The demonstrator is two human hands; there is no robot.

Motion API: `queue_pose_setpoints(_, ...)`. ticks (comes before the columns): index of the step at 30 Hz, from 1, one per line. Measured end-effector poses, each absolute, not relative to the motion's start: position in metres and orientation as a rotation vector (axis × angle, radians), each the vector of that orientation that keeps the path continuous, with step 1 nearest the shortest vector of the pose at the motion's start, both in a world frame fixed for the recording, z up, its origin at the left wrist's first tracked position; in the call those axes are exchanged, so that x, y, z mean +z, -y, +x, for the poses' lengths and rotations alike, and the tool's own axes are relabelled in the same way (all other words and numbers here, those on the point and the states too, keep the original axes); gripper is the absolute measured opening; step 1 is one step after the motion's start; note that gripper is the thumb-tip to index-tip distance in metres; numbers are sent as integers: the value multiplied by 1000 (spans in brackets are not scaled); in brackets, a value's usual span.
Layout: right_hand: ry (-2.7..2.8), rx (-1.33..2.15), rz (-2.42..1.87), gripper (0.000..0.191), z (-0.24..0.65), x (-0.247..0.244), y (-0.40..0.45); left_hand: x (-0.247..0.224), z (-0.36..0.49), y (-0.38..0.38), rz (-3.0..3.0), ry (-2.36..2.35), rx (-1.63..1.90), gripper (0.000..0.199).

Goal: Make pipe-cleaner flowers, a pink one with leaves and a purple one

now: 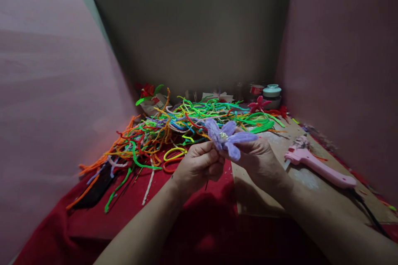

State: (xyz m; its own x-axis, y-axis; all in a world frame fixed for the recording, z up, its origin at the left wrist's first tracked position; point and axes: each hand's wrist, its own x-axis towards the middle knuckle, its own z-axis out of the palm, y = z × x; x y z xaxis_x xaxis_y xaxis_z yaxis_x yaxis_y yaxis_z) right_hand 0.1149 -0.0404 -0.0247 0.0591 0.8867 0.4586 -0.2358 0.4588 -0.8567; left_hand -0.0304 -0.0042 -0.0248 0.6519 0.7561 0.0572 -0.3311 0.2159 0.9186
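Note:
A purple pipe-cleaner flower (pixel 230 136) with a pale centre is held up in front of me. My left hand (pixel 202 165) is closed around its base, and a thin dark stem end shows below the fist. Behind the petals, my right hand (pixel 256 157) grips the flower from the right side; its fingertips are partly hidden by them. Just left of my left hand lie scissors with yellow and orange handles (pixel 174 155), their blades out of sight.
Many coloured pipe cleaners (pixel 192 118) are heaped across the back of the red cloth (pixel 102 221). A pink glue gun (pixel 320 165) rests on a brown board (pixel 264 203) at the right, its cord running off. A pink flower (pixel 258 104) and a light-blue lidded jar (pixel 271 90) stand behind. Walls enclose both sides.

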Motion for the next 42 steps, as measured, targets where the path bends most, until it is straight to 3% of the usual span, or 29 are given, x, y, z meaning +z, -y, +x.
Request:
queue_pose_setpoints(7,1265,947,-646,17,115,-27,41,-25,-34,-1,1288,-450,729,29)
queue_pose_setpoints(11,1181,888,-711,20,113,-34,36,-23,-27,3,1567,-549,885,26)
queue_pose_setpoints(16,1106,886,-712,9,111,-39,33,-32,-22,7,1770,-748,1163,28)
queue_pose_setpoints(28,1278,980,-634,12,120,-31,35,-29,-34,-4,1190,-379,585,38)
queue_pose_setpoints(31,1182,965,-681,7,118,-37,34,-27,-29,-1,1376,-456,726,36)
queue_pose_setpoints(36,1056,976,-713,9,112,-40,32,-34,-21,6,1815,-742,1091,15)
queue_pose_setpoints(42,1065,978,-706,10,111,-38,30,-42,-22,5,1943,-836,1148,23)
